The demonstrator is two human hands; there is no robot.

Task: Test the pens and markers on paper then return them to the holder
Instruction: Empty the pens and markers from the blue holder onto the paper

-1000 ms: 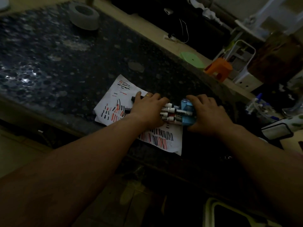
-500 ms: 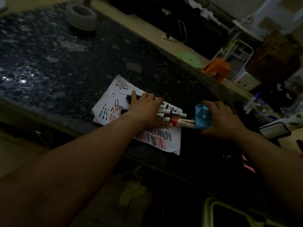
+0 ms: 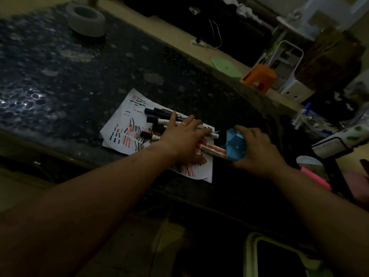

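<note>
Markers all over the scribbled sheet

Black and red markers (image 3: 159, 121) were laid flat across the test-marked white paper (image 3: 127, 120); the blue holder (image 3: 235, 146) was tipped sideways, touched by a red marker (image 3: 212, 151).

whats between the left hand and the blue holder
In the head view, a red marker spans it, from under the left hand to the blue holder, which the right hand grips.
</note>
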